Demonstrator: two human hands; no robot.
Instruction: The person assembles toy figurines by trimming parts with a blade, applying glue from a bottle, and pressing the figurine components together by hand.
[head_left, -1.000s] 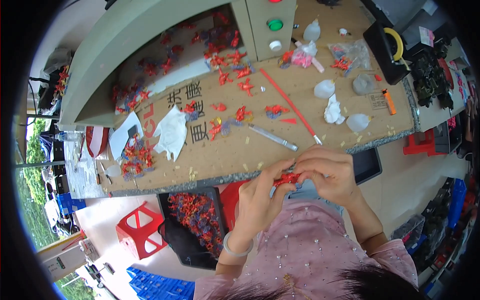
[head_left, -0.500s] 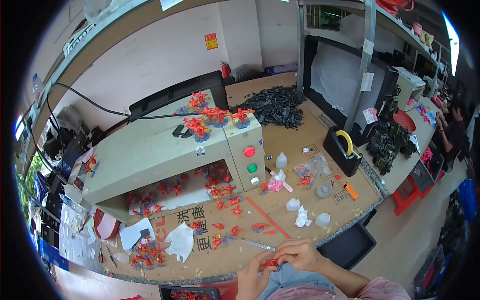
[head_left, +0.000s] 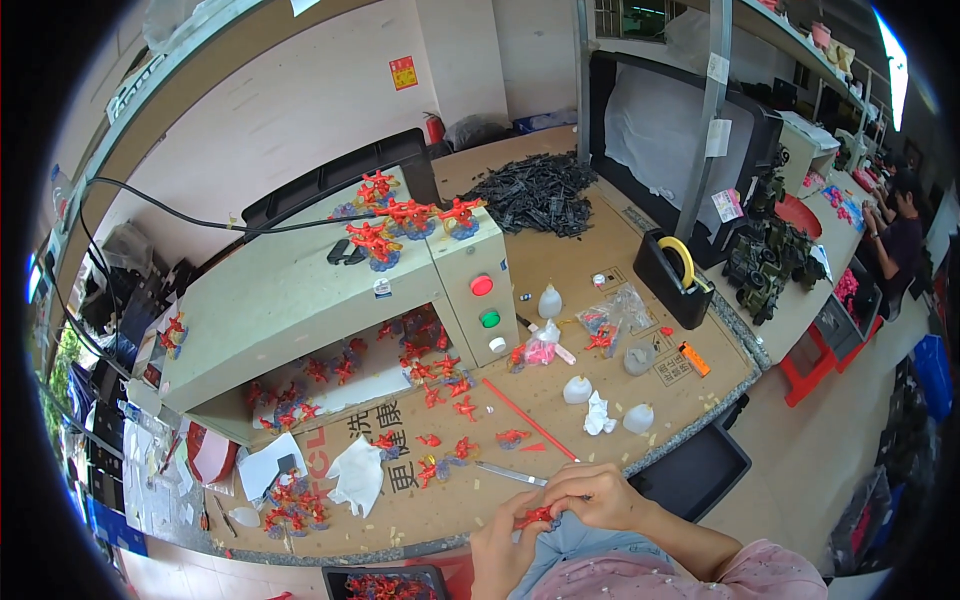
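Note:
My left hand [head_left: 503, 548] and my right hand [head_left: 590, 495] meet at the bottom middle of the head view, just off the near edge of the cardboard-covered bench [head_left: 640, 300]. Both pinch a small red plastic part [head_left: 535, 517] between the fingertips. On the bench just ahead of my hands lie metal tweezers [head_left: 505, 472], a thin red rod [head_left: 527, 418] and several loose red parts [head_left: 445, 395]. More red parts sit under and on top of the beige machine housing [head_left: 300, 290], which has a red button [head_left: 482, 285] and a green button [head_left: 490, 319].
A heap of black plastic pieces [head_left: 540, 190] lies at the back. A tape dispenser [head_left: 675, 270], small white bottles [head_left: 577, 389] and a plastic bag [head_left: 615, 315] stand to the right. White paper [head_left: 355, 475] lies on the left. A black bin [head_left: 385, 583] of red parts is below. Another person [head_left: 895, 225] works far right.
The view has tilted up from the bench edge and my lap to the whole bench and shelves. My hands stay together on the red part, now at the frame's bottom.

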